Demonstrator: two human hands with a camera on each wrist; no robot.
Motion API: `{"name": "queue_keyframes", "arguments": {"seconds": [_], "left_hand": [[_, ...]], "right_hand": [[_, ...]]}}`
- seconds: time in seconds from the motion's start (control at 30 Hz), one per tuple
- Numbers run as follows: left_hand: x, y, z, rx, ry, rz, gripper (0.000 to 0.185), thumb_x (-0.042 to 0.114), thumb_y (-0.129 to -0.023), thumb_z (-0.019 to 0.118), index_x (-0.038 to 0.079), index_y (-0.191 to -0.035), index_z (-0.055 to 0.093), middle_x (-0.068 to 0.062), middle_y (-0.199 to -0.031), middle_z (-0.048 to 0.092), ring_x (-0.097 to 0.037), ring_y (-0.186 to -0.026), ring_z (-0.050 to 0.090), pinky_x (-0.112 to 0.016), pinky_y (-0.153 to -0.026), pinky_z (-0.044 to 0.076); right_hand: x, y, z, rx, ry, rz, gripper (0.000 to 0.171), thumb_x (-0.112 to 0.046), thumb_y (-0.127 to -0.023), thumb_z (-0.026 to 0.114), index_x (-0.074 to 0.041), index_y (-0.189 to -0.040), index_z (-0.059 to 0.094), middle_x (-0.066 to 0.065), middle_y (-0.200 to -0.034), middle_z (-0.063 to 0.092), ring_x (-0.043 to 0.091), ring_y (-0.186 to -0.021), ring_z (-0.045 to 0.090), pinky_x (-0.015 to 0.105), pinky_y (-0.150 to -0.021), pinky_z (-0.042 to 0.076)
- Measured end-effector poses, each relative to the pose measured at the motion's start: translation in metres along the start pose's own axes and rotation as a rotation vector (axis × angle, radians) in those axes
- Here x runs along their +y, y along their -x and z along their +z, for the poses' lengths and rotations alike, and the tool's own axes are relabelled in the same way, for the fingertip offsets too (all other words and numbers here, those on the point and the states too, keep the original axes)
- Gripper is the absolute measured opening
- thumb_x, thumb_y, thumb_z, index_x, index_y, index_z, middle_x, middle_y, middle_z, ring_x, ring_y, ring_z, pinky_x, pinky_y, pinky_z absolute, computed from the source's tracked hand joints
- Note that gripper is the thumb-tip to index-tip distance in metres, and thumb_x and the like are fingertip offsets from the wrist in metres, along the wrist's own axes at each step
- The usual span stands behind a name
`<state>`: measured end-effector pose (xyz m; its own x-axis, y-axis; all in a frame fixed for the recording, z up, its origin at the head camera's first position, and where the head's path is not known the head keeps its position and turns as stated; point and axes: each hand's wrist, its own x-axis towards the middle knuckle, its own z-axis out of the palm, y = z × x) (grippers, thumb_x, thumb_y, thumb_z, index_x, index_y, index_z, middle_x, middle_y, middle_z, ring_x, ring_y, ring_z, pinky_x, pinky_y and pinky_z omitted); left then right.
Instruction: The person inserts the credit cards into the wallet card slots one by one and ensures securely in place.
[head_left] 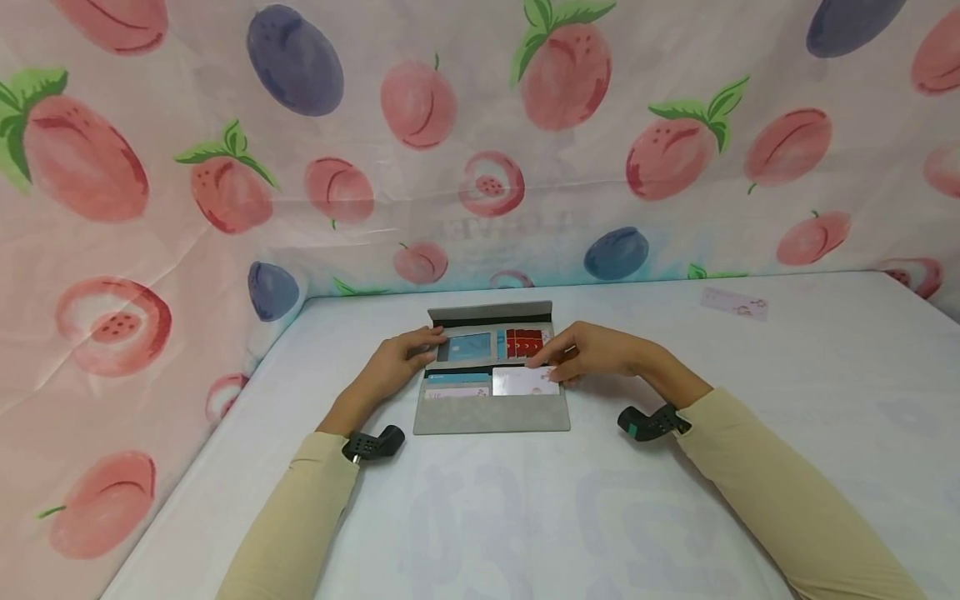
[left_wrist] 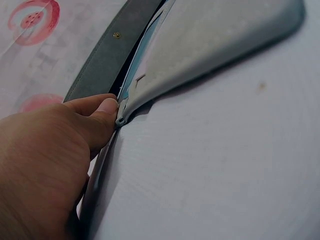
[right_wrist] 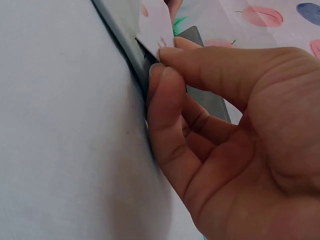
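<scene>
A grey wallet (head_left: 491, 417) lies unfolded on the white table, its card pockets facing up. My left hand (head_left: 393, 360) holds the wallet's left edge between thumb and fingers; the left wrist view shows the thumb against the corner (left_wrist: 120, 120). With my right hand (head_left: 592, 350) I pinch the right end of a white card (head_left: 517, 382) with pink print, at the lower right pocket. In the right wrist view the card (right_wrist: 155, 22) stands partly out beside the wallet's edge. Blue cards (head_left: 470, 347), a red card (head_left: 523, 342) and a pale VIP card (head_left: 456, 392) sit in other pockets.
A pale pink printed card or strip (head_left: 735, 303) lies at the back right of the white table (head_left: 675, 517). A fruit-patterned cloth (head_left: 487, 100) hangs behind the table and along its left side. The wallet's flap (head_left: 491, 311) points toward the cloth.
</scene>
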<state>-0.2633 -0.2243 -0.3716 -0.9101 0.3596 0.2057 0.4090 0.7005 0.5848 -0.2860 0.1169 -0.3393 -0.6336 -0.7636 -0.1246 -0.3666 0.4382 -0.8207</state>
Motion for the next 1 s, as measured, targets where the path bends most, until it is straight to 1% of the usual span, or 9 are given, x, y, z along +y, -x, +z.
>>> {"name": "queue_keyframes", "arguments": {"seconds": [0.17, 0.23, 0.37, 0.53, 0.67, 0.9, 1.0], "left_hand": [[0.0003, 0.0, 0.0002, 0.0, 0.0, 0.002, 0.034, 0.011, -0.096, 0.058, 0.008, -0.13, 0.061, -0.007, -0.143, 0.048, -0.028, -0.137, 0.034, -0.049, -0.111, 0.024], [0.0009, 0.0004, -0.0001, 0.0, 0.001, -0.004, 0.034, 0.011, -0.096, 0.058, 0.009, -0.13, 0.061, -0.006, -0.143, 0.047, -0.028, -0.137, 0.034, -0.049, -0.111, 0.024], [0.0023, 0.001, -0.0006, -0.001, -0.005, -0.008, 0.035, 0.012, -0.096, 0.058, 0.009, -0.13, 0.06, -0.006, -0.143, 0.047, -0.028, -0.137, 0.034, -0.049, -0.111, 0.024], [0.003, 0.0012, -0.0006, -0.003, -0.005, -0.008, 0.035, 0.011, -0.095, 0.058, 0.008, -0.13, 0.06, -0.007, -0.143, 0.047, -0.028, -0.137, 0.034, -0.049, -0.111, 0.024], [0.0016, 0.0003, -0.0001, -0.001, -0.004, -0.009, 0.035, 0.011, -0.096, 0.058, 0.008, -0.131, 0.06, -0.006, -0.143, 0.048, -0.028, -0.137, 0.034, -0.048, -0.111, 0.024], [0.0019, -0.0001, -0.0004, 0.0, -0.001, -0.007, 0.035, 0.011, -0.096, 0.058, 0.008, -0.131, 0.06, -0.006, -0.143, 0.047, -0.028, -0.137, 0.034, -0.048, -0.111, 0.024], [0.0018, -0.0004, -0.0005, -0.003, -0.003, -0.01, 0.035, 0.011, -0.096, 0.058, 0.009, -0.131, 0.06, -0.006, -0.143, 0.047, -0.027, -0.137, 0.034, -0.048, -0.111, 0.024]], "right_hand": [[-0.0013, 0.0005, 0.001, -0.001, 0.018, 0.012, 0.029, -0.007, -0.086, 0.071, -0.015, -0.114, 0.072, 0.004, -0.075, 0.051, 0.019, -0.07, 0.046, 0.025, -0.058, 0.04], [-0.0017, 0.0006, 0.0012, -0.004, 0.021, 0.015, 0.029, -0.007, -0.086, 0.071, -0.015, -0.114, 0.072, 0.003, -0.074, 0.049, 0.018, -0.07, 0.045, 0.025, -0.057, 0.039], [-0.0026, 0.0005, 0.0015, -0.013, 0.037, 0.003, 0.029, -0.007, -0.086, 0.071, -0.015, -0.113, 0.073, 0.003, -0.076, 0.052, 0.019, -0.07, 0.046, 0.025, -0.057, 0.039], [-0.004, 0.0007, 0.002, -0.017, 0.058, -0.018, 0.028, -0.008, -0.085, 0.072, -0.015, -0.112, 0.073, 0.004, -0.082, 0.057, 0.02, -0.075, 0.049, 0.025, -0.057, 0.04], [-0.0045, 0.0009, 0.0022, -0.016, 0.063, -0.013, 0.027, -0.007, -0.085, 0.072, -0.015, -0.111, 0.073, 0.004, -0.083, 0.058, 0.021, -0.077, 0.05, 0.025, -0.058, 0.04], [-0.0053, 0.0004, 0.0019, -0.011, 0.066, -0.001, 0.023, -0.007, -0.082, 0.075, -0.014, -0.104, 0.073, 0.004, -0.084, 0.061, 0.021, -0.081, 0.054, 0.03, -0.067, 0.045], [-0.006, 0.0007, 0.0019, -0.013, 0.066, -0.011, 0.023, -0.007, -0.082, 0.075, -0.013, -0.104, 0.073, 0.004, -0.084, 0.061, 0.021, -0.081, 0.054, 0.03, -0.068, 0.046]]}}
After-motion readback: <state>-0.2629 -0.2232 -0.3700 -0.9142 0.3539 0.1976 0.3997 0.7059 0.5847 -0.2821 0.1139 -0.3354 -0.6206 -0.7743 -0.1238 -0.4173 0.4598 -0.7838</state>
